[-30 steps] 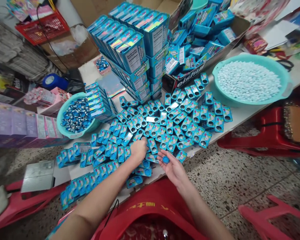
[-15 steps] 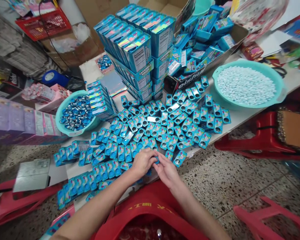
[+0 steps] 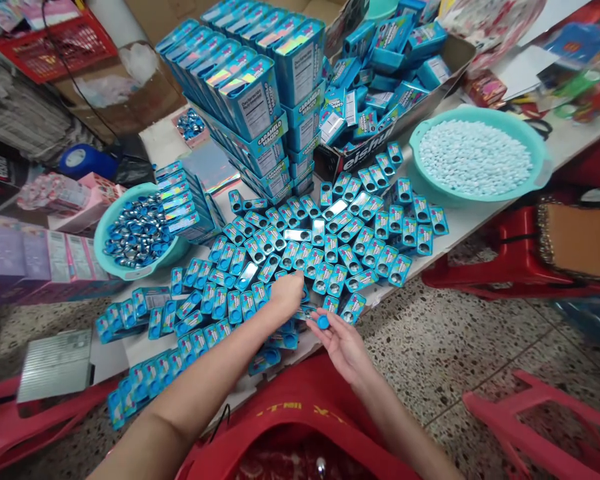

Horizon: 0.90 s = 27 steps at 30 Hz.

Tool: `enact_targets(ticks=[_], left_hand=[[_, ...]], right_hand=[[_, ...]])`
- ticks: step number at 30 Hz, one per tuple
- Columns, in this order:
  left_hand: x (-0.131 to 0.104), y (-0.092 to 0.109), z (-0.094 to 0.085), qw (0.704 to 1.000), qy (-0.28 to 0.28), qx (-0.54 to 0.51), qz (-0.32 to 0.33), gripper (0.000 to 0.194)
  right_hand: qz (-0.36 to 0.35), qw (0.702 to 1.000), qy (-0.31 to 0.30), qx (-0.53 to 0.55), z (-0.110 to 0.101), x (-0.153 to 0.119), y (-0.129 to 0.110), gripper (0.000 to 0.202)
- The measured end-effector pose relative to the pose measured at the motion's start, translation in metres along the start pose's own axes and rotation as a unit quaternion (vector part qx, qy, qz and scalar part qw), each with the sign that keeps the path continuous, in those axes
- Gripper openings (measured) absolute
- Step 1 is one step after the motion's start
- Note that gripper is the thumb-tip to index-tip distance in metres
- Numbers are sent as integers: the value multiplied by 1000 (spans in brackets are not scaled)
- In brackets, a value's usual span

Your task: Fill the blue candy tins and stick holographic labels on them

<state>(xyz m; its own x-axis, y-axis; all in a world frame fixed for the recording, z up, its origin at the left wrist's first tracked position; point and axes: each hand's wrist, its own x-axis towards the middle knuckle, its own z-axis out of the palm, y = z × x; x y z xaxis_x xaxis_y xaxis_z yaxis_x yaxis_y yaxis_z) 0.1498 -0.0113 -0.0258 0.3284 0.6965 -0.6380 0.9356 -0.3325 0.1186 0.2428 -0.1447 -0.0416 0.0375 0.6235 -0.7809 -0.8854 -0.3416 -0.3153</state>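
Note:
My left hand (image 3: 286, 293) is over the rows of small blue candy tins (image 3: 323, 277) at the middle of the table. Its fingers are curled down and closed; what they hold, if anything, is hidden beneath the hand. Close to its right, my right hand (image 3: 345, 343) is palm up near the table's front edge. Between its thumb and fingertips sits a round blue cap (image 3: 323, 322). Many tins around my hands have a dark or silvery round hole, while those to the left show blue rounds in that spot.
A teal bowl (image 3: 130, 272) of blue-and-silver caps stands left, another teal bowl (image 3: 480, 190) of pale candies right. Tall stacks of blue boxes (image 3: 260, 110) and an open carton (image 3: 363, 153) of blue packs rise behind. A red stool (image 3: 290, 427) is directly before me.
My hands have parted from working together. The left has moved forward over the tins; the right has opened out slightly, exposing the blue cap. The camera view has shifted slightly.

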Motion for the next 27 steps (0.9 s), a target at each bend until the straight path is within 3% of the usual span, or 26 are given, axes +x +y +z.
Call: enact_targets(ticks=[6,11,14,16,18,22,27], left_hand=[[11,13,-8,999,-6,30,-18,32],[-3,4,-6,999,31,-6,-11,36],[-32,-4,8,985,69,-125,101,31],[-54,-8,22,955,41,-219,194,25],[-71,-10,34,933,-3,-279,228,18],[-75,-10,44,943,-35,-285,170,16],[-43,0,30,996,0,-72,60,27]], right_hand=[[-1,1000,15,5,-5,-6,-5,29],[-5,1000,1,4,-3,-14,-4,36],[-2,1000,-24,-20,-3,-19,-1,40],[9,998,-39,-40,-4,-22,4,46],[28,997,-52,-57,-4,-24,9,51],[57,994,-60,-77,-8,-24,18,53],[42,995,1,-88,-20,-20,21,48]])
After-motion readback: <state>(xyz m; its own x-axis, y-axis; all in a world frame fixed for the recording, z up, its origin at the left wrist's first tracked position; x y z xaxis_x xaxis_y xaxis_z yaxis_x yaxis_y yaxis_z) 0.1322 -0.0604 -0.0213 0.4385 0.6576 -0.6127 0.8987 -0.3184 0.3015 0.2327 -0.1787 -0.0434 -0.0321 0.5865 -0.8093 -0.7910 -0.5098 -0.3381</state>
